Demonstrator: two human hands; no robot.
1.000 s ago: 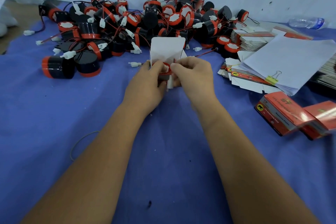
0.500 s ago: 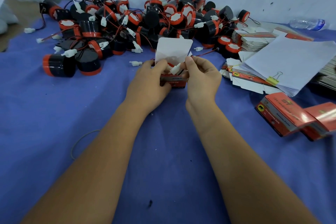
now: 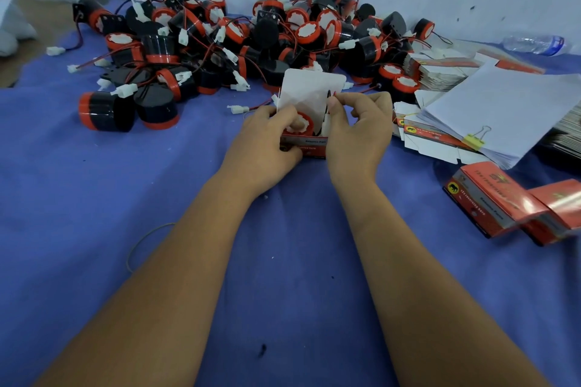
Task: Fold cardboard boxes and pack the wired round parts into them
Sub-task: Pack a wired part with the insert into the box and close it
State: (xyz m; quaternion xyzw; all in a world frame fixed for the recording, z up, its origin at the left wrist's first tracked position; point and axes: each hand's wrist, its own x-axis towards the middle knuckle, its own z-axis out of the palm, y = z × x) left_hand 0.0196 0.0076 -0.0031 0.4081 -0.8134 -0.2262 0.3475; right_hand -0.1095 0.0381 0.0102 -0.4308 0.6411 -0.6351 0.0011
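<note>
A small red cardboard box (image 3: 304,144) stood open on the blue cloth (image 3: 94,214), in the middle of the table, and its white lid flap (image 3: 309,89) pointed up. One round part (image 3: 300,124) with a red rim and a white face sat inside the box. The left hand (image 3: 267,148) gripped the box from the left side, with the thumb curled over the near wall and the fingers resting at the round part. The right hand (image 3: 358,132) was at the right side of the box; its thumb and first finger pinched the thin wire (image 3: 328,97) of the part just above the opening, and a white connector (image 3: 325,124) hung beside the palm. Behind the box lay a big pile of round parts (image 3: 239,44), black and red, with tangled wires and white plugs. To the right there was a stack of flat unfolded boxes (image 3: 440,138) under white paper sheets (image 3: 509,110) that were held by a yellow binder clip (image 3: 476,138). Two closed red boxes (image 3: 490,201) lay near the right edge. A plastic bottle (image 3: 534,44) lay at the wall.
</note>
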